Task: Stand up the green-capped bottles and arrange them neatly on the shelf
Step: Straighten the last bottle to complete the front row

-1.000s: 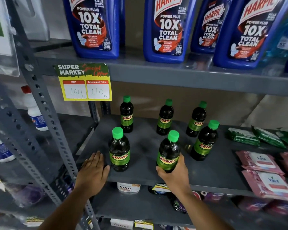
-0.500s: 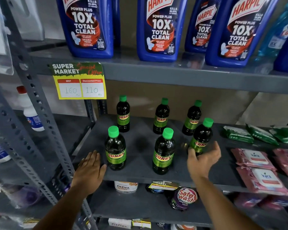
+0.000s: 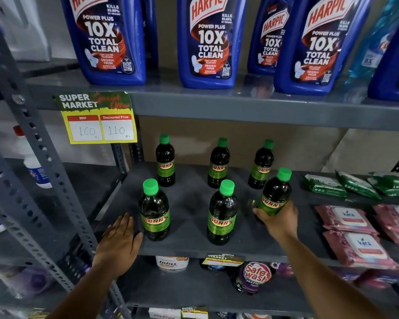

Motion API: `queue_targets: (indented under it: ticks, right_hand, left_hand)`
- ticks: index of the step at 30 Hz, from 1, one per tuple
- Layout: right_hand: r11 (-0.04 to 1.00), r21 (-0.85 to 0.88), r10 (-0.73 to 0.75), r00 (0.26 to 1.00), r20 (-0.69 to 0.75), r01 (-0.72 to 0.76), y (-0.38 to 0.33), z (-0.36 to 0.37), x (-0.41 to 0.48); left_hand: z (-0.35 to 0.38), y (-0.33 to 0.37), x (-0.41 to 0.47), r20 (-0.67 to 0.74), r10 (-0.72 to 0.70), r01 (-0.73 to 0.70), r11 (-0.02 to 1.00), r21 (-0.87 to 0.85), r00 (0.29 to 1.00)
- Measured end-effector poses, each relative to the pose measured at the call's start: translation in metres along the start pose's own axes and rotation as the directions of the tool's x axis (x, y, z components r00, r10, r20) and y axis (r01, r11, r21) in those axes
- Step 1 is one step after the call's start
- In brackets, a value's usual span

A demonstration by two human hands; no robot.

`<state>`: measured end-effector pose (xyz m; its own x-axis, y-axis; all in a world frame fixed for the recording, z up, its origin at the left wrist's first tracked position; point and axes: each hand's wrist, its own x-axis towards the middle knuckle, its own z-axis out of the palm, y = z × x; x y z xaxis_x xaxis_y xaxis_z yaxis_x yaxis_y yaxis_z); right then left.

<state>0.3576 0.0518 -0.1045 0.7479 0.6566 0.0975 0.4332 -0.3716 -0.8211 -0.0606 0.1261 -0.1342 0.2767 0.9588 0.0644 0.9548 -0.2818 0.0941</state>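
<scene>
Right hand (image 3: pixel 278 221) gripped the tilted front-right Sunny bottle (image 3: pixel 274 194), apparently to align it; left hand (image 3: pixel 119 240) lay open, flat on the shelf (image 3: pixel 189 246), bracing.

Each blue cleaner bottle (image 3: pixel 108 40) on the upper shelf reads "HARPIC", "POWER PLUS", "10X TOTAL CLEAN", "ORIGINAL FRESH", with "KILLS" by its shoulder. A yellow price tag (image 3: pixel 99 118) hangs from that shelf's edge: "SUPER MARKET", "MRP" above a handwritten 160, "Discounted Price" above 110. The green-capped bottles (image 3: pixel 221 212) carry green labels saying "SUNNY". The pink wipe packs (image 3: pixel 359 245) at the right read "kara". One level down, a white tub (image 3: pixel 172 263) says "fitfizz" and a dark pouch (image 3: pixel 253 276) says "Safe wash" and "MATIC".
</scene>
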Motion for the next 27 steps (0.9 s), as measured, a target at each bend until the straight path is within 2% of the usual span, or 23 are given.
queue_targets:
  ticks: [9,16,21,23,24,26,27]
  right_hand:
    - [0.998,0.0,-0.057,0.998,-0.033,0.057,0.006,-0.009,-0.036]
    - [0.998,-0.025,-0.065,0.998,0.005,0.065,0.02,-0.013,-0.047]
    - [0.994,0.034,-0.099,0.995,-0.022,0.099,0.015,-0.014,-0.054]
    - [0.989,-0.037,-0.144,0.978,-0.15,0.14,0.013,-0.014,-0.071]
    - [0.977,-0.075,-0.213,0.957,-0.199,0.201,0.011,-0.012,-0.084]
    - [0.901,-0.115,-0.433,0.879,-0.201,0.417,0.005,-0.002,-0.11]
    - [0.845,-0.109,-0.534,0.832,-0.151,0.523,0.002,0.006,-0.118]
  left_hand:
    - [0.006,-0.005,0.0,-0.042,0.026,-0.026,1.0,-0.002,0.999]
    - [0.008,-0.006,0.0,-0.047,0.027,-0.028,0.999,-0.029,0.999]
    - [0.008,-0.006,0.001,-0.045,0.019,-0.021,0.999,-0.03,0.999]
    - [0.009,-0.006,0.001,-0.037,0.019,-0.021,0.999,-0.031,0.999]
    - [0.009,-0.006,0.001,-0.036,0.018,-0.019,0.999,-0.034,0.999]
    - [0.01,-0.006,0.001,-0.049,0.013,-0.014,0.999,-0.036,0.999]
    - [0.01,-0.005,0.001,-0.057,0.013,-0.015,0.999,-0.037,0.998]
